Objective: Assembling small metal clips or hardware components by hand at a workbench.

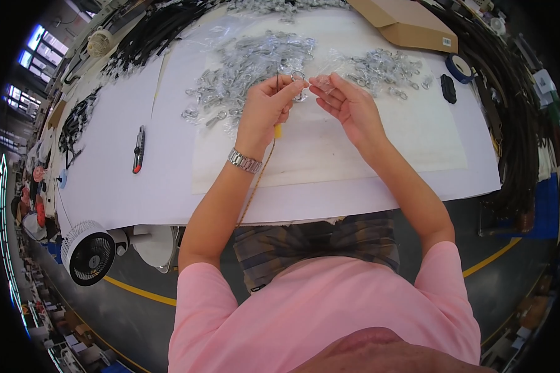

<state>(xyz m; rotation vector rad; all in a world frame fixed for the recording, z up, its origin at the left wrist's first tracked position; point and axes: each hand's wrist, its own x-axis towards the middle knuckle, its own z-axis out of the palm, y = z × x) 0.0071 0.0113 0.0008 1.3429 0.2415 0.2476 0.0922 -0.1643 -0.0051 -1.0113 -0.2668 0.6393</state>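
My left hand (269, 107) is closed around a metal ring clasp (298, 76), pinched between thumb and forefinger. In the same fist sits a thin tool with a yellow handle (278, 131), its dark shaft pointing up. From below that handle a braided cord (255, 189) runs down over the table edge. Just to the right, my right hand (350, 105) has its palm turned up, with a scrap of clear plastic (325, 86) at its fingertips. Behind my left hand lies a big heap of bagged metal clasps (255, 59); a smaller heap of clasps (382, 67) is behind my right.
A box cutter (139, 150) lies on the white table (168, 193) at left. A cardboard box (410, 25), blue tape roll (460, 68) and black object (448, 89) are at far right. Dark straps (522, 124) hang along the right edge. A fan (90, 253) stands near left.
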